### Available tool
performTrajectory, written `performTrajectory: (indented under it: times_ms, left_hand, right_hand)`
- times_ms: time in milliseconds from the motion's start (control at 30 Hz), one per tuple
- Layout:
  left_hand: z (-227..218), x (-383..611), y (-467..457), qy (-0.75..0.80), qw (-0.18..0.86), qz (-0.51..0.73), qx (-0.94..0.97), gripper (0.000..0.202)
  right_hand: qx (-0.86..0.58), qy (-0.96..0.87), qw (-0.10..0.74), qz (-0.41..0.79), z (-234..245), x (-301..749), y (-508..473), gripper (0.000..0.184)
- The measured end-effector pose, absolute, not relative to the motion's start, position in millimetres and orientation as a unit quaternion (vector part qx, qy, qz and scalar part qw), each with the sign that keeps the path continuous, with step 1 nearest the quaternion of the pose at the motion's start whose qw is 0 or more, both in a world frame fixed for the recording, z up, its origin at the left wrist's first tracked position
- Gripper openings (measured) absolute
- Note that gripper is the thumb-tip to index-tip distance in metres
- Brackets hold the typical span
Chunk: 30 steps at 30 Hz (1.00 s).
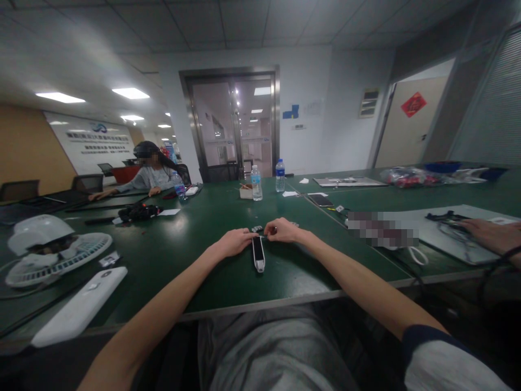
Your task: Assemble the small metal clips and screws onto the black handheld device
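On the green table [223,285] right in front of me lies a slim white device with a long black face [258,254], its narrow white end towards me. My left hand [237,242] grips its far end from the left, with the fingers together. Just right of that end, my right hand [283,231] is closed in a pinch. A small thin piece may be between its fingertips, but it is too small to make out. Small grey parts [256,228] lie just beyond my hands.
Two water bottles [256,183] and a small box [246,191] stand ahead. To the left are a white fan grille [87,251] and a long white panel [83,307]. A person [148,171] sits far left; another person's hand [488,233] rests over parts at right.
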<state>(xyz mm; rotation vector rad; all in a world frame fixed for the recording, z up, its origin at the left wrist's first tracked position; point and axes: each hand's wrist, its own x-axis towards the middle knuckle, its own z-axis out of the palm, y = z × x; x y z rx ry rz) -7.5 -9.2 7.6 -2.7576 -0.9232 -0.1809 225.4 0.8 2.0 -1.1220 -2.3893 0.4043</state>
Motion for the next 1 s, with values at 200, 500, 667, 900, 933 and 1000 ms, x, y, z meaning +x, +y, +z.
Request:
performTrajectory:
  times_ms: [200,500,667,900,933,1000]
  left_hand:
    - [5.0,-8.8,-6.0,-0.308,0.116,-0.067,-0.942,0.036]
    - [4.0,-8.6,-5.9,-0.311,0.120,-0.067,-0.940,0.036]
    - [5.7,-8.4,-6.4,-0.312,0.115,-0.065,-0.941,0.036]
    - [5.3,-8.7,-5.8,-0.312,0.112,-0.067,-0.941,0.036]
    - [5.6,-8.6,-6.2,-0.312,0.111,-0.067,-0.941,0.036]
    - [6.3,-8.4,-7.1,-0.313,0.110,-0.066,-0.941,0.036]
  right_hand:
    - [-0.405,-0.873,0.226,0.153,2.0,224.8,0.8,0.016]
    - [-0.400,-0.875,0.223,0.155,-0.2,227.5,3.2,0.018]
    - [-0.389,-0.882,0.219,0.149,0.5,228.1,4.2,0.018]
    - [-0.385,-0.879,0.233,0.157,1.0,228.1,3.4,0.017]
    - [-0.383,-0.878,0.237,0.160,0.6,228.2,3.5,0.017]
    - [-0.380,-0.877,0.244,0.165,-0.7,228.4,4.1,0.017]
